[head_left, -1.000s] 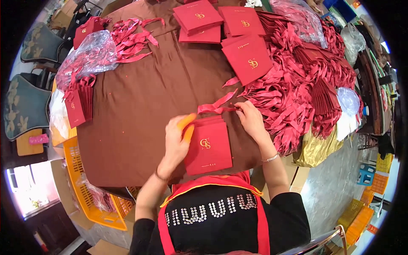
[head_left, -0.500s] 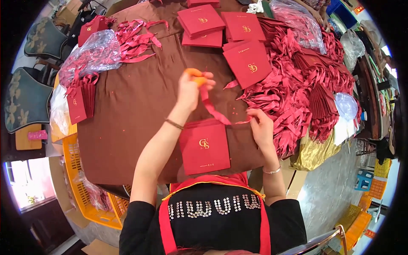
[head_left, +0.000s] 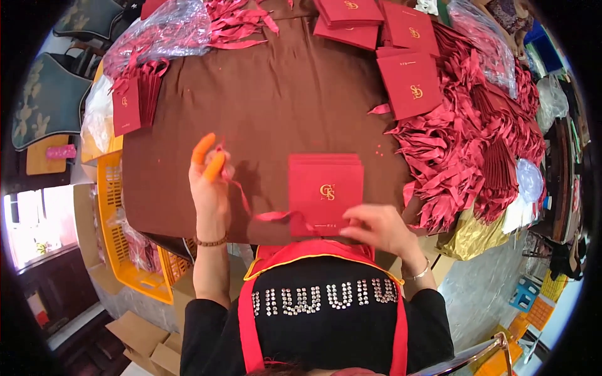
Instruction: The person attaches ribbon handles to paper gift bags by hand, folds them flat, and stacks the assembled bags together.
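My left hand is raised at the left over the brown cloth, orange covers on two fingers. Its fingers close on a red ribbon. From there the ribbon hangs slack and runs to the front edge of a stack of flat red paper bags with a gold emblem, directly before me. My right hand, slightly blurred, is at the stack's near right corner, fingers bent together. What they pinch, if anything, is hidden.
The brown cloth covers the table. More red bags lie at the far right, beside a large heap of ribboned bags. Bundled bags and a clear plastic bag are at the left. An orange crate stands below.
My left hand has moved left and nearer, drawing the ribbon along. My right hand has come down to the stack's corner. The view has shifted, so the table appears higher up.
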The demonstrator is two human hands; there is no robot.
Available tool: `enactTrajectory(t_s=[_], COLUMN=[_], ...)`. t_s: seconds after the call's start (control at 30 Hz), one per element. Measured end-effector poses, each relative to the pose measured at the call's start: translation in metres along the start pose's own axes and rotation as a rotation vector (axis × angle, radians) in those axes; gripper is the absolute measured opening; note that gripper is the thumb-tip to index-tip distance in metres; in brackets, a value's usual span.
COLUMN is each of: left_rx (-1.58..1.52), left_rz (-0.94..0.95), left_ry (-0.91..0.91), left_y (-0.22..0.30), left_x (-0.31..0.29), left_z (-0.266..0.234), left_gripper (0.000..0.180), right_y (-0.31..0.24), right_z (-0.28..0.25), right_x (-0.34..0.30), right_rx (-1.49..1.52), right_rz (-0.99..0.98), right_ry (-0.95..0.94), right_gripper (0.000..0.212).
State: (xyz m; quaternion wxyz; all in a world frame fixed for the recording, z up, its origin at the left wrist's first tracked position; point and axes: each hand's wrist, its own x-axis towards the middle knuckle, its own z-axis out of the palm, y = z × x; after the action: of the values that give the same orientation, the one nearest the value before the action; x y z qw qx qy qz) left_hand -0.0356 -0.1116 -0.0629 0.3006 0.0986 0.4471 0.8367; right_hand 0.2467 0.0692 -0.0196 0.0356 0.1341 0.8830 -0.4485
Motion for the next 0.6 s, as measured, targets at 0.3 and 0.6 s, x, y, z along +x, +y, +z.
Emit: enactTrajectory(t_s=[0.3,0.6], left_rx=[0.343,0.616], left_rz=[-0.358,-0.271], left_ry=[0.016,-0.173], left_y=[-0.027,-0.061], left_x=[-0.045,-0.055], left_z=[0.007,0.038], left_gripper=[0.028,0.021], right_y=[0.014,0.006], right_z=[0.017,0.022], right_x=[0.074,0.067], right_rx=[-0.468,-0.384], right_rz=[-0.147,-0.066], right_ry=[0.381,0.339], right_gripper=[0.034,0.030])
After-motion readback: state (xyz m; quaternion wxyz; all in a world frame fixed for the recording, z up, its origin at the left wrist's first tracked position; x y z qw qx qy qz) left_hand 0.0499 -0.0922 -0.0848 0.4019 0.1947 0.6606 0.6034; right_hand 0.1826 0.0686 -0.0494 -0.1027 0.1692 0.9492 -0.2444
